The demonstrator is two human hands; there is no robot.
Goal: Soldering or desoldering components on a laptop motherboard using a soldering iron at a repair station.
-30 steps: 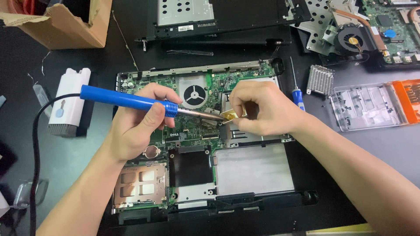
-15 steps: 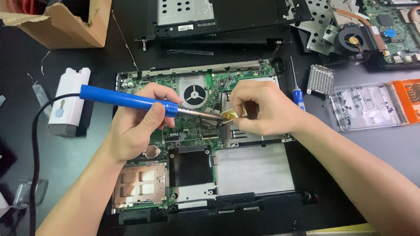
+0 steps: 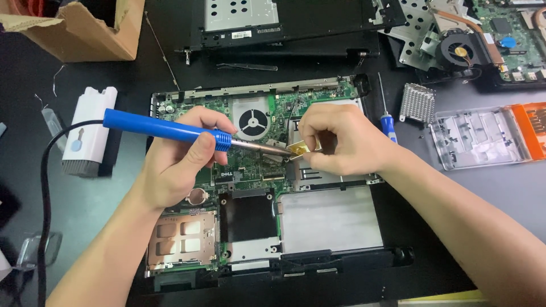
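Dark bench [image 3: 102,199] — both hands mid-laptop [image 3: 318,227]

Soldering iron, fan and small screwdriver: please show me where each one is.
Soldering iron [image 3: 159,128], head view, on its blue handle.
Fan [image 3: 252,122], head view, on its hub, inside the opened laptop.
Screwdriver [image 3: 389,126], head view, on its blue grip.

One soldering iron [image 3: 165,128], one opened laptop [image 3: 318,227], two fans [image 3: 253,121] [image 3: 458,50], one screwdriver [image 3: 388,120], one heatsink [image 3: 418,102], one cardboard box [image 3: 85,34].

Open laptop [image 3: 318,222] crowded by screwdriver [image 3: 388,122], heatsink [image 3: 418,102], white tool [image 3: 88,131].
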